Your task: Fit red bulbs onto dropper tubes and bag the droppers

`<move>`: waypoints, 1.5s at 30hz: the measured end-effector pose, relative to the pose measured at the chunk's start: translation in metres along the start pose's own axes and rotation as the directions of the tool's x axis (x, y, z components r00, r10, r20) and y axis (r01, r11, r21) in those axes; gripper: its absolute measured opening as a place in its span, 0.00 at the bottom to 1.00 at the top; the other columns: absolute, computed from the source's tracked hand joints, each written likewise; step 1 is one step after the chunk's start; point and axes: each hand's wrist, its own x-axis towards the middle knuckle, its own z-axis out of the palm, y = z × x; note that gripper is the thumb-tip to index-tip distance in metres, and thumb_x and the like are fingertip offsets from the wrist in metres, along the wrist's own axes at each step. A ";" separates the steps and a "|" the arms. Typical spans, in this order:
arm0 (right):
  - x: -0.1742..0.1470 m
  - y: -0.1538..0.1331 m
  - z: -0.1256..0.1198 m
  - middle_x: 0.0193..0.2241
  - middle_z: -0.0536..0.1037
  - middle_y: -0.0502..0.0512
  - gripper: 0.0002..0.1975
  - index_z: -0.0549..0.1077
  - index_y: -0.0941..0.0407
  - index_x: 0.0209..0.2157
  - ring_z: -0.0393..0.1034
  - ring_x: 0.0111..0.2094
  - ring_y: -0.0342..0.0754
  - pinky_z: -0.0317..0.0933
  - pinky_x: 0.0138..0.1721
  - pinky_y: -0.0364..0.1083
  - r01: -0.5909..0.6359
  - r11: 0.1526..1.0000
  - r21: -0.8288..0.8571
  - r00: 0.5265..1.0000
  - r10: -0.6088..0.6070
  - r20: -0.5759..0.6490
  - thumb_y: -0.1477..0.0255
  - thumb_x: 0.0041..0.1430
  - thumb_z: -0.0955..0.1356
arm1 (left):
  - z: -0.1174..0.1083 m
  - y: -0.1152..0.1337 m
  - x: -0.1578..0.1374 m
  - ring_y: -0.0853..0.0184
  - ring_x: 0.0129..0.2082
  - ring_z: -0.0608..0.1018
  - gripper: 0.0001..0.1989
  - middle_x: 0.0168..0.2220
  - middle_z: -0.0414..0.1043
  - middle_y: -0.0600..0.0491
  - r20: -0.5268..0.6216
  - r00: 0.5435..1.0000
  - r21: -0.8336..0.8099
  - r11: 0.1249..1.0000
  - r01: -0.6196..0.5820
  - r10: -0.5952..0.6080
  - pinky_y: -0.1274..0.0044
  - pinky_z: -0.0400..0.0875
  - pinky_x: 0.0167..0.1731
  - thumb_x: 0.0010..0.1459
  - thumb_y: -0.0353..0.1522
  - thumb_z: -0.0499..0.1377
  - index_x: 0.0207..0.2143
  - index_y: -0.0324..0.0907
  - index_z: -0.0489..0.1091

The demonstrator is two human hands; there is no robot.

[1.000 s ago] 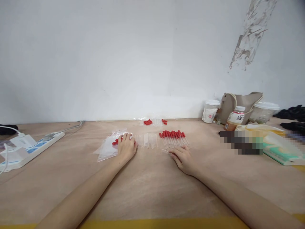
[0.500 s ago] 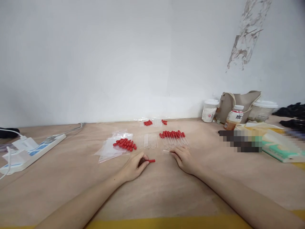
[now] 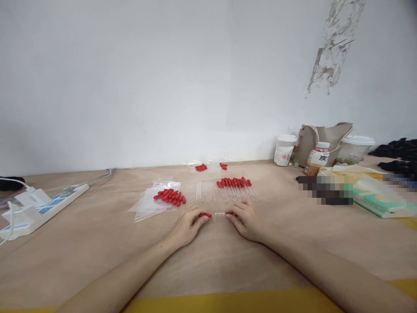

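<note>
My left hand (image 3: 188,226) is closed on a red rubber dropper bulb (image 3: 206,215), whose end sticks out to the right. Between the fingers of my right hand (image 3: 243,220) is a clear glass dropper tube (image 3: 220,214), pointing left. Tube and bulb face each other with a small gap. Beyond my left hand, loose red bulbs (image 3: 170,196) lie heaped on clear plastic bags (image 3: 143,209). A row of bare glass tubes (image 3: 200,192) lies in the middle. Right of it are several droppers (image 3: 235,184) with red bulbs fitted on their tubes.
A clear bag with more red bulbs (image 3: 201,167) lies near the wall. On the left is a power strip (image 3: 61,203) with plugs and cables. Lidded cups (image 3: 284,152), a drink bottle (image 3: 317,158), a grey bag (image 3: 308,141) and a green-white pack (image 3: 379,202) stand at right.
My right hand has moved left, bringing the glass tube close to the bulb's end. My left hand has shifted slightly, with the bulb still in it.
</note>
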 end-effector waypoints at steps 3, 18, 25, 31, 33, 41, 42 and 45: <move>0.001 -0.005 0.000 0.30 0.73 0.53 0.08 0.68 0.56 0.33 0.65 0.31 0.43 0.51 0.38 0.46 -0.010 0.999 0.036 1.000 0.010 -0.012 0.73 0.59 0.58 | 0.000 0.004 -0.002 0.66 0.37 0.72 0.10 0.35 0.71 0.52 0.022 0.999 -0.074 0.997 0.031 -0.030 0.74 0.65 0.39 0.60 0.35 0.49 0.37 0.42 0.68; 0.005 -0.003 0.006 0.29 0.74 0.50 0.08 0.70 0.54 0.34 0.66 0.31 0.41 0.50 0.39 0.46 0.050 0.998 0.048 0.998 -0.051 0.036 0.73 0.58 0.60 | -0.002 0.014 -0.002 0.68 0.31 0.71 0.11 0.28 0.72 0.56 0.096 0.995 -0.038 0.999 -0.002 0.006 0.76 0.61 0.37 0.59 0.35 0.49 0.32 0.43 0.70; 0.006 0.000 0.004 0.29 0.74 0.49 0.10 0.72 0.51 0.36 0.65 0.29 0.40 0.46 0.39 0.47 0.111 0.993 -0.035 0.993 -0.110 0.033 0.74 0.58 0.61 | 0.000 0.011 -0.004 0.68 0.30 0.72 0.11 0.30 0.73 0.55 0.109 0.989 0.004 0.995 -0.101 0.100 0.71 0.56 0.42 0.60 0.35 0.49 0.34 0.44 0.70; 0.002 -0.013 0.004 0.22 0.71 0.50 0.11 0.72 0.55 0.29 0.59 0.23 0.40 0.44 0.36 0.47 0.131 0.984 -0.117 0.991 -0.131 0.005 0.75 0.56 0.59 | 0.001 0.011 -0.005 0.69 0.27 0.70 0.11 0.26 0.72 0.54 0.099 0.984 0.061 0.986 -0.154 0.147 0.70 0.57 0.41 0.60 0.34 0.49 0.31 0.42 0.70; 0.002 -0.017 0.004 0.21 0.70 0.50 0.11 0.72 0.56 0.27 0.57 0.22 0.40 0.44 0.35 0.47 0.124 0.987 -0.105 0.992 -0.124 0.000 0.75 0.56 0.59 | 0.000 0.011 -0.006 0.69 0.27 0.70 0.10 0.26 0.72 0.54 0.102 0.979 0.073 0.980 -0.184 0.176 0.70 0.57 0.42 0.59 0.34 0.49 0.31 0.42 0.69; 0.003 -0.026 0.009 0.20 0.72 0.48 0.11 0.68 0.57 0.21 0.57 0.21 0.39 0.44 0.34 0.46 -0.013 0.999 -0.032 0.998 0.015 0.064 0.75 0.55 0.60 | 0.000 0.011 -0.006 0.69 0.29 0.71 0.09 0.27 0.72 0.54 0.119 0.962 0.130 0.957 -0.259 0.245 0.70 0.56 0.46 0.59 0.31 0.49 0.32 0.42 0.68; 0.002 -0.026 0.011 0.20 0.72 0.48 0.11 0.68 0.57 0.21 0.58 0.21 0.39 0.44 0.34 0.46 -0.038 0.999 -0.020 0.996 0.040 0.074 0.74 0.55 0.61 | 0.000 0.010 -0.006 0.69 0.29 0.71 0.09 0.27 0.72 0.54 0.124 0.960 0.148 0.952 -0.270 0.253 0.70 0.56 0.46 0.59 0.31 0.48 0.32 0.42 0.68; 0.003 -0.026 0.014 0.20 0.73 0.46 0.11 0.68 0.56 0.21 0.59 0.20 0.39 0.45 0.35 0.46 -0.110 0.994 0.017 0.987 0.107 0.116 0.74 0.55 0.62 | -0.001 0.007 -0.005 0.69 0.30 0.71 0.09 0.28 0.71 0.53 0.147 0.940 0.218 0.917 -0.335 0.309 0.69 0.54 0.48 0.60 0.31 0.49 0.34 0.42 0.68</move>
